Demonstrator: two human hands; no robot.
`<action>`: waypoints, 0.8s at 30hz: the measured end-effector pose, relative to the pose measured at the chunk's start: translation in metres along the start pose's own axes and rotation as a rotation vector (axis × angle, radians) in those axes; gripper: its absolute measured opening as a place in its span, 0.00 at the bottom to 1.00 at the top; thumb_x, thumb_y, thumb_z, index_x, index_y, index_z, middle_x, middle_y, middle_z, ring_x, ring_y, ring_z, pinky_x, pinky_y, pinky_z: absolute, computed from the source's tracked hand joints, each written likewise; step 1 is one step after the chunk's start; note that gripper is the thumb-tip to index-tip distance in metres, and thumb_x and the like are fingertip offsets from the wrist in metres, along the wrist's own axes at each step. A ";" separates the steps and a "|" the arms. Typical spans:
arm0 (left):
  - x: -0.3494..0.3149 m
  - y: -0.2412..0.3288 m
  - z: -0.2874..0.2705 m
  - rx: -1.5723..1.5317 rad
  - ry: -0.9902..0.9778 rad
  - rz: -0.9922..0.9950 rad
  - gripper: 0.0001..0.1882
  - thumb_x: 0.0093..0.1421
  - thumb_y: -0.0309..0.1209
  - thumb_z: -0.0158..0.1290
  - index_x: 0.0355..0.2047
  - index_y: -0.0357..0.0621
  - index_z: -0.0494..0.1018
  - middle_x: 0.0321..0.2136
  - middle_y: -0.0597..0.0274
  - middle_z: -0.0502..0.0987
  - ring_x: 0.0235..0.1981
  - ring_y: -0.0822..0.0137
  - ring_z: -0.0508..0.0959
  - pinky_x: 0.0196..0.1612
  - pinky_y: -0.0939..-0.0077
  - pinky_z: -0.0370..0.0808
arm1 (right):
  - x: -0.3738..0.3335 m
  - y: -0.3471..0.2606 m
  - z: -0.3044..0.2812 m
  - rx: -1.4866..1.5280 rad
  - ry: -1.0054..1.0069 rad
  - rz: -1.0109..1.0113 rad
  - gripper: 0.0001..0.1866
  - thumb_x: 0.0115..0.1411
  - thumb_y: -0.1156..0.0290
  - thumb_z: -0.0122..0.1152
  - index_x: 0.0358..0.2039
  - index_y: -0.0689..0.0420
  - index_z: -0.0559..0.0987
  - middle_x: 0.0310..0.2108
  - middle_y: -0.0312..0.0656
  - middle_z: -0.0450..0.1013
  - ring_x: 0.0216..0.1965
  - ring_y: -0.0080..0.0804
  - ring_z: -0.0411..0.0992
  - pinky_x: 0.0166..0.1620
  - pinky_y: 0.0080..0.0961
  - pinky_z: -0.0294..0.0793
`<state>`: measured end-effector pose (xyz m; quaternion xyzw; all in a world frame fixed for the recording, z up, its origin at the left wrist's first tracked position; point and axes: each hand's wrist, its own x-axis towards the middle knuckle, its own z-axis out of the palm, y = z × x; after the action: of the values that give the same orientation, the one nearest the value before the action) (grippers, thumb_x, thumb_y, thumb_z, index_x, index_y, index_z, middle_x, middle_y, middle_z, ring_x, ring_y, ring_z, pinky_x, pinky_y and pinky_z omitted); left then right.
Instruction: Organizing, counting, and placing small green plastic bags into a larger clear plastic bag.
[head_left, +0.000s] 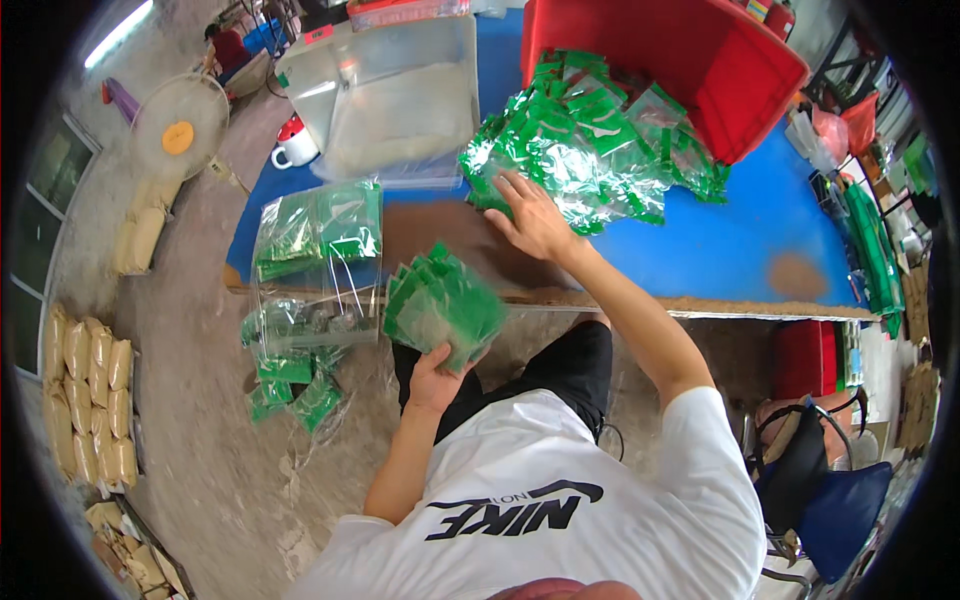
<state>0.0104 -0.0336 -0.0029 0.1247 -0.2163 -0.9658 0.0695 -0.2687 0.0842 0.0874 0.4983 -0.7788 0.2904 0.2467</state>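
My left hand (pixel 438 380) is closed on the lower edge of a fanned stack of green packets (pixel 445 305) with clear film. It holds the stack over my lap, in front of the table's near edge. My right hand (pixel 537 222) reaches over the blue table (pixel 700 250), fingers extended and thumb apart. Its fingertips are at the near left edge of a loose heap of shiny green packets (pixel 590 150); whether they touch one I cannot tell. The heap spills from a red bin (pixel 665 60) tipped on its side.
A clear bag of green packets (pixel 320 225) lies at the table's left edge, with more packets (pixel 315 400) hanging below it. Behind stand a translucent tub (pixel 400 110) and a white mug with a red top (pixel 294 145). A fan (pixel 178 125) stands left; a chair (pixel 835 500) is right.
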 end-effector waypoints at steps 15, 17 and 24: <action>-0.013 0.009 -0.035 -0.059 -0.030 0.038 0.26 0.58 0.29 0.59 0.57 0.41 0.70 0.54 0.57 0.76 0.56 0.55 0.75 0.58 0.54 0.73 | -0.003 -0.033 0.017 -0.083 -0.242 0.161 0.30 0.67 0.48 0.49 0.45 0.68 0.78 0.50 0.58 0.70 0.58 0.57 0.64 0.60 0.56 0.62; -0.011 0.005 -0.037 -0.042 -0.066 0.043 0.26 0.58 0.27 0.58 0.58 0.43 0.69 0.54 0.59 0.76 0.56 0.54 0.75 0.60 0.54 0.71 | -0.023 -0.035 0.011 -0.169 -0.184 -0.036 0.27 0.68 0.50 0.49 0.49 0.64 0.78 0.51 0.54 0.70 0.59 0.55 0.62 0.64 0.56 0.57; -0.004 -0.007 -0.014 -0.077 0.059 0.054 0.31 0.60 0.25 0.57 0.64 0.44 0.62 0.59 0.58 0.70 0.62 0.56 0.68 0.66 0.55 0.64 | -0.041 -0.081 -0.018 0.619 -0.508 0.111 0.23 0.72 0.58 0.43 0.53 0.62 0.76 0.49 0.51 0.70 0.53 0.49 0.67 0.59 0.40 0.64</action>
<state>0.0178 -0.0318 -0.0171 0.1445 -0.1800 -0.9671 0.1065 -0.1769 0.0956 0.0892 0.5622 -0.7165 0.3916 -0.1314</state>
